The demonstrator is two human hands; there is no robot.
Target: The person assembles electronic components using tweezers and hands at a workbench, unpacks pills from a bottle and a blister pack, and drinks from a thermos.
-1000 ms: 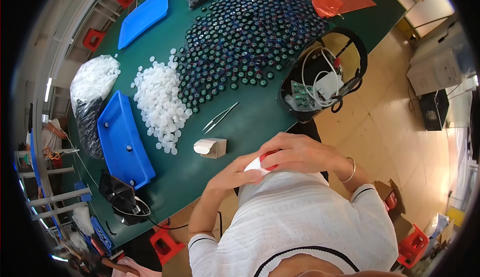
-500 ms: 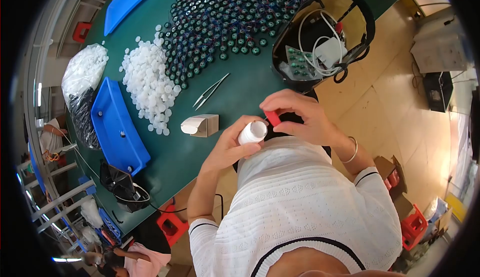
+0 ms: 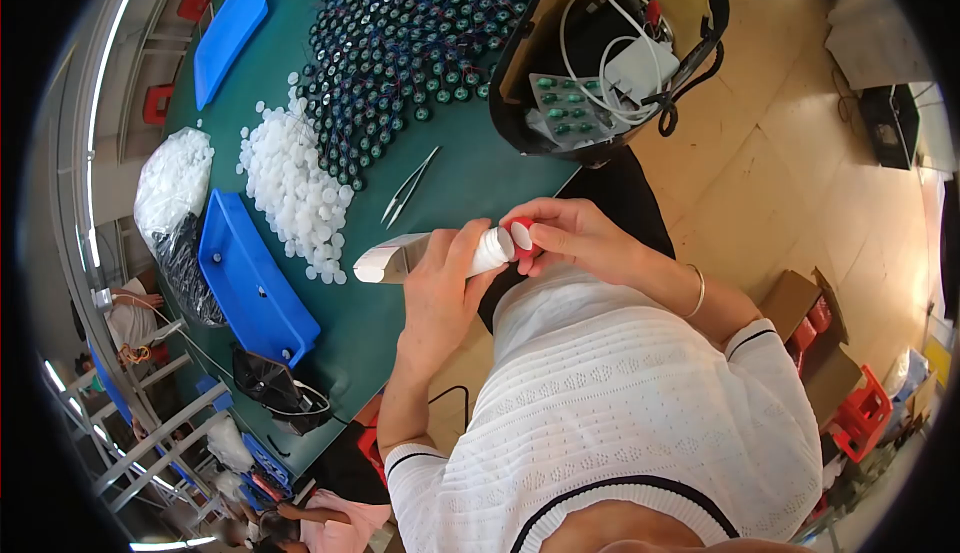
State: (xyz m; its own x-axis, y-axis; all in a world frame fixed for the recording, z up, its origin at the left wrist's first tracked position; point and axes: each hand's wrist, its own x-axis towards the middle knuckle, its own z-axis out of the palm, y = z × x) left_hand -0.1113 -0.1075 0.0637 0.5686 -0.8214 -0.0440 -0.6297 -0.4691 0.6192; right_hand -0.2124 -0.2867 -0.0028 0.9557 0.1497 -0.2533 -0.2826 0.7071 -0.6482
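Your left hand (image 3: 440, 275) grips a small white plastic bottle (image 3: 489, 252), tilted, its uncapped mouth turned toward your right hand (image 3: 578, 240). That hand pinches a round red plastic cap (image 3: 523, 236), its white inside showing, right by the mouth. The step appears to be handling the opened bottle; any next move calls for steady wrists, mouth and cap lined up. Your arms angle inward. Left of the bottle, a pale cardboard box (image 3: 388, 260) rests on the green worktop (image 3: 465, 158); beyond the bottle lie slim metal tweezers (image 3: 409, 191).
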